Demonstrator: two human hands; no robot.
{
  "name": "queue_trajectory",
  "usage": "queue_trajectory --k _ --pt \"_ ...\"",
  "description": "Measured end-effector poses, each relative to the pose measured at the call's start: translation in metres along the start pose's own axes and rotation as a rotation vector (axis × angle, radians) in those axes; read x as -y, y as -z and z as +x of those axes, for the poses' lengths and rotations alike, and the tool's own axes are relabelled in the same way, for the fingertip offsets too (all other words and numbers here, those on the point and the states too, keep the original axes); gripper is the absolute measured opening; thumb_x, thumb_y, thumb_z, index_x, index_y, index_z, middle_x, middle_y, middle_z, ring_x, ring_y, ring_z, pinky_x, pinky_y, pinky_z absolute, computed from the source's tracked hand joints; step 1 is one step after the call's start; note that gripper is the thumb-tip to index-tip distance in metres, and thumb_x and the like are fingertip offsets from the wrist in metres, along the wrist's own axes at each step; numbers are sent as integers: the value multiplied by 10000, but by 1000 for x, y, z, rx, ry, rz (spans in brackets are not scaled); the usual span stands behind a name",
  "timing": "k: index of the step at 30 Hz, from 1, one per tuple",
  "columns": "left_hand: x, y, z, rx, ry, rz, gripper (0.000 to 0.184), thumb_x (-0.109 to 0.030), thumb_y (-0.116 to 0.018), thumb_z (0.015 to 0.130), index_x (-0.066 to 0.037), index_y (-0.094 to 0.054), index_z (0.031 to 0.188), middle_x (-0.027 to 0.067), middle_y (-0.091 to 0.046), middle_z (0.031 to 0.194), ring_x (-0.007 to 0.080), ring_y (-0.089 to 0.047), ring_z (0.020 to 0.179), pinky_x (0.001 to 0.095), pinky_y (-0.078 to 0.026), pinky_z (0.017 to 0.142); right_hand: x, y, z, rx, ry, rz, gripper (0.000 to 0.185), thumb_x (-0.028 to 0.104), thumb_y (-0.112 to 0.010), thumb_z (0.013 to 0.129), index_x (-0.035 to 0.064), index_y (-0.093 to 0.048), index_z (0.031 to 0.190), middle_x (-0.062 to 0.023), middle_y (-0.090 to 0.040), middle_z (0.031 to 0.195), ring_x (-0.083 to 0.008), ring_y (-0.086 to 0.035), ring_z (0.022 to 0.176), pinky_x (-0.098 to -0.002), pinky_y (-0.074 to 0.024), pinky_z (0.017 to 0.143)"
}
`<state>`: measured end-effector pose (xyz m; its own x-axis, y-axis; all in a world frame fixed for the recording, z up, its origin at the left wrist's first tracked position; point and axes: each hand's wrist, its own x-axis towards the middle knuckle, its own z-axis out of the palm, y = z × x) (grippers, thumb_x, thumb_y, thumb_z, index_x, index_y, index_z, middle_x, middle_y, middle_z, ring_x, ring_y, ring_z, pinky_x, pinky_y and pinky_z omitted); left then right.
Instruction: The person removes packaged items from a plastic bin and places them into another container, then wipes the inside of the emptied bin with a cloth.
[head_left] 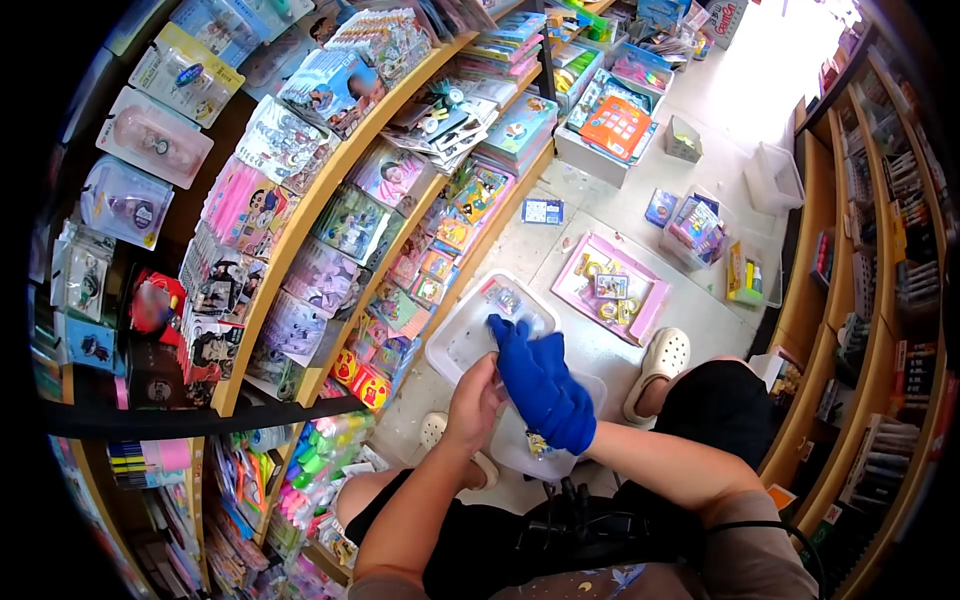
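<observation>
My right hand point(548, 378) is inside a blue glove point(566, 420) that reaches to the wrist, and its fabric looks bunched and loose. How the fingers sit inside it cannot be made out. Bare, my left hand point(472, 402) presses against the glove's left side, with its fingers closed at the fabric and partly hidden behind it. Below both hands stands a clear plastic tub point(447, 345) with a few small packaged items point(502, 298) in it. A second translucent container or lid point(510, 440) lies closer to me, with a small yellowish packet point(540, 447) on it.
Shelves of packaged toys and booklets point(350, 220) rise at the left, and stationery shelves point(905, 270) at the right. On the floor are a pink tray point(648, 318), a clear bin of boxes point(697, 232), a blue-white card pack point(542, 211) and an open box with books point(590, 150).
</observation>
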<state>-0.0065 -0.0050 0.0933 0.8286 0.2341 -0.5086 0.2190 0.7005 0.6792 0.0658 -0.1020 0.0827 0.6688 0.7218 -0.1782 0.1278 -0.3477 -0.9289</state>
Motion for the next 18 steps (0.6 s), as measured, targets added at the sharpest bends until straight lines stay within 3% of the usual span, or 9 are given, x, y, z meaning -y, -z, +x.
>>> queue_trajectory --k 1,4,5,7,9,12,13,16,18 --pt "12 22 11 120 -17 -53 290 -345 -412 958 -76 -520 961 32 -563 934 109 -527 891 302 -415 808 7 -1 -4 96 -323 701 403 130 -340 956 -6 -329 1335 -132 -485 1255 -256 -532 985 -342 -432 810" --pt "28 15 24 -249 -152 135 344 -397 -430 942 -69 -520 988 35 -569 947 128 -542 888 306 -433 808 -71 -77 8 -441 395 -346 402 109 -317 961 10 -313 1351 -116 -423 1308 -190 -461 1102 -296 -389 914" --pt "39 16 25 -310 -222 171 401 -442 -439 928 -67 -519 1044 58 -573 962 153 -547 899 290 -443 800 -62 -80 6 -272 181 -324 384 104 -297 966 19 -319 1341 -118 -426 1275 -150 -449 1109 -235 -369 938" --pt "47 17 31 -233 -96 -96 421 -455 -416 932 -72 -516 1073 70 -566 964 170 -549 877 290 -455 768 -80 -87 -13 -77 136 -286 353 135 -308 964 29 -368 1295 -110 -463 1213 -147 -472 1076 -237 -386 910" --pt "39 2 27 -56 12 -206 484 -496 -345 938 -85 -502 1139 88 -551 975 192 -548 776 305 -475 668 -91 -87 -22 9 82 -255 351 171 -316 956 36 -383 1274 -108 -479 1188 -157 -484 1058 -252 -392 901" --pt "42 4 27 13 50 -142 547 -533 -293 936 -84 -488 1180 78 -545 982 181 -533 696 308 -470 623 -105 -80 -20 53 2 -214 355 224 -328 944 48 -406 1242 -104 -501 1152 -173 -502 1033 -274 -400 887" --pt "46 -2 23 -58 9 -153 517 -505 -331 939 -84 -481 1199 79 -545 971 160 -517 646 297 -461 604 -110 -78 -16 53 -22 -193 357 242 -332 940 51 -414 1232 -103 -509 1139 -178 -508 1024 -282 -403 882" --pt "57 -11 10 -180 188 -170 505 -458 -388 939 -77 -434 1268 71 -544 1009 154 -549 740 297 -473 688 -125 -66 -7 40 -133 -113 369 295 -344 929 63 -436 1200 -100 -532 1103 -193 -525 998 -304 -412 868" --pt "73 -8 6 -82 132 -108 569 -316 -499 917 -29 -303 1369 71 -486 1188 161 -477 1099 289 -365 959 -137 -60 0 29 -233 -36 380 330 -352 921 70 -452 1179 -98 -547 1079 -204 -537 981 -319 -418 859"
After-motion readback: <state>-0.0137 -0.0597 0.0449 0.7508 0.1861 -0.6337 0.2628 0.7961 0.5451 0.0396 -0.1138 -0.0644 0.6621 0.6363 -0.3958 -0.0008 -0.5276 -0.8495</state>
